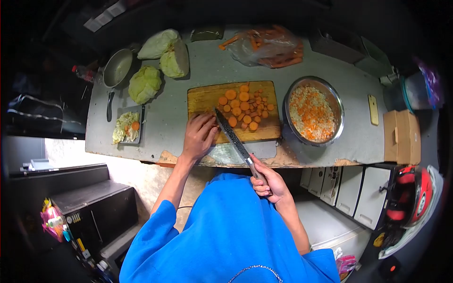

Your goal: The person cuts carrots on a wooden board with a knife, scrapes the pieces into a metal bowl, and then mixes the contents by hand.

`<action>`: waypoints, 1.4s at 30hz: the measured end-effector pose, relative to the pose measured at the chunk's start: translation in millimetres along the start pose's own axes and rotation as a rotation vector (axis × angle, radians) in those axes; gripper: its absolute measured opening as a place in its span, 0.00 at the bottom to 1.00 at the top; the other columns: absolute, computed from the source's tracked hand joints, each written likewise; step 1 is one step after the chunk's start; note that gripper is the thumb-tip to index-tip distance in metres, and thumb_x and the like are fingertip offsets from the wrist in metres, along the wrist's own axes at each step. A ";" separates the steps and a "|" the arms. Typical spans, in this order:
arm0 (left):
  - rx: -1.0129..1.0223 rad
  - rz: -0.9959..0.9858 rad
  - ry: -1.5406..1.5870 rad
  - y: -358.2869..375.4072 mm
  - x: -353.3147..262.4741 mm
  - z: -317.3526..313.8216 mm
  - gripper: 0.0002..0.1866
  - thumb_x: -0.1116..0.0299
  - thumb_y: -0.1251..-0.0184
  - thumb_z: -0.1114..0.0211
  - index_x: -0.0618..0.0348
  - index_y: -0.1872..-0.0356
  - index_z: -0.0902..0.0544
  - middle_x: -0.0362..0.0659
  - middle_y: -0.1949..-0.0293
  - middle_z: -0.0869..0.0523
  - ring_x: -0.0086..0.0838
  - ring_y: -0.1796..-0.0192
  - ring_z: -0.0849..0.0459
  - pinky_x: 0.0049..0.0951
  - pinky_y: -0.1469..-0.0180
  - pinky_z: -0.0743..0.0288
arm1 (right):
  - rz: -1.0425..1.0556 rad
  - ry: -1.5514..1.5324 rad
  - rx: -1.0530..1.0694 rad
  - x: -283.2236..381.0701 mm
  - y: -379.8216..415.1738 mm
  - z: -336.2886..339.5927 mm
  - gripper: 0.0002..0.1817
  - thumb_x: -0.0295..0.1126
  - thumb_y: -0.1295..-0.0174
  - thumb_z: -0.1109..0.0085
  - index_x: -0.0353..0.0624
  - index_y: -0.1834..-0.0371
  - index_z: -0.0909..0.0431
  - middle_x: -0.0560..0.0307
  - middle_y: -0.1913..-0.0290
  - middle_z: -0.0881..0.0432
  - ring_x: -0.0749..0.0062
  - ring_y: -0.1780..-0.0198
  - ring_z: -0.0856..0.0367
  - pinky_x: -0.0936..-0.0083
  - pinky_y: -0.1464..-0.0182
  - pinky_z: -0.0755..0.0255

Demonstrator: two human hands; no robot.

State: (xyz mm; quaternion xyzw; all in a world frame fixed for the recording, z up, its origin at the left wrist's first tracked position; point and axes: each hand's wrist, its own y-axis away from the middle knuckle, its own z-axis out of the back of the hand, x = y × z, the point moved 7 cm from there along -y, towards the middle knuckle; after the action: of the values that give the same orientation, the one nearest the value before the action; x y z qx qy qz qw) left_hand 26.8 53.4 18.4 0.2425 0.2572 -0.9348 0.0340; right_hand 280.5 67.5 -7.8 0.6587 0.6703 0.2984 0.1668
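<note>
My right hand is wrapped round the handle of a knife, whose dark speckled blade points up and left across the wooden cutting board. On the left part of the board lies my left hand, fingers pressed together near the blade tip; what is under them is hidden. Several round carrot slices are spread on the board, right of the blade. To the right of the board stands a metal bowl of chopped orange and pale vegetables.
A plastic bag of carrots lies at the back. Cabbages, a pan and a tray with vegetable scraps are on the left. A yellow phone-like object and a cardboard box are at the right.
</note>
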 end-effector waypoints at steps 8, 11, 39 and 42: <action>0.007 -0.001 -0.046 -5.8 10.1 -2.5 0.15 0.68 0.28 0.32 0.65 0.46 0.11 0.52 0.41 0.12 0.44 0.37 0.15 0.54 0.25 0.32 | 0.027 -0.039 -0.001 -3.0 9.7 -6.1 0.28 0.42 0.15 0.55 0.74 0.15 0.42 0.67 0.75 0.36 0.89 0.83 0.46 0.90 0.84 0.48; -0.048 0.027 0.060 -0.8 -9.6 3.0 0.15 0.68 0.28 0.32 0.64 0.45 0.11 0.52 0.43 0.11 0.45 0.36 0.15 0.55 0.22 0.35 | 0.024 -0.082 0.029 -6.3 11.7 -6.2 0.27 0.42 0.15 0.55 0.75 0.15 0.41 0.67 0.75 0.37 0.89 0.83 0.47 0.90 0.84 0.48; -0.003 0.360 0.049 4.3 35.3 -12.6 0.40 0.49 0.25 0.35 0.76 0.27 0.31 0.70 0.27 0.29 0.65 0.23 0.33 0.55 0.20 0.41 | 0.411 0.957 -0.375 39.2 34.2 -7.5 0.26 0.41 0.17 0.47 0.55 0.19 0.30 0.72 0.76 0.35 0.87 0.77 0.36 0.83 0.73 0.37; 0.205 0.228 0.019 0.4 16.6 -35.5 0.42 0.50 0.29 0.30 0.73 0.25 0.32 0.68 0.25 0.31 0.61 0.22 0.34 0.50 0.19 0.42 | 0.395 0.863 -0.371 36.7 32.7 -2.7 0.27 0.41 0.16 0.49 0.56 0.16 0.34 0.72 0.76 0.35 0.89 0.79 0.40 0.85 0.79 0.43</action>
State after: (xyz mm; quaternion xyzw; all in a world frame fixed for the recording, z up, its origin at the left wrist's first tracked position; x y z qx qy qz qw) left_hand 27.7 71.7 -16.2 0.2813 0.1318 -0.9439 0.1123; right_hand 301.6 101.6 20.8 0.5488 0.4768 0.6830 -0.0708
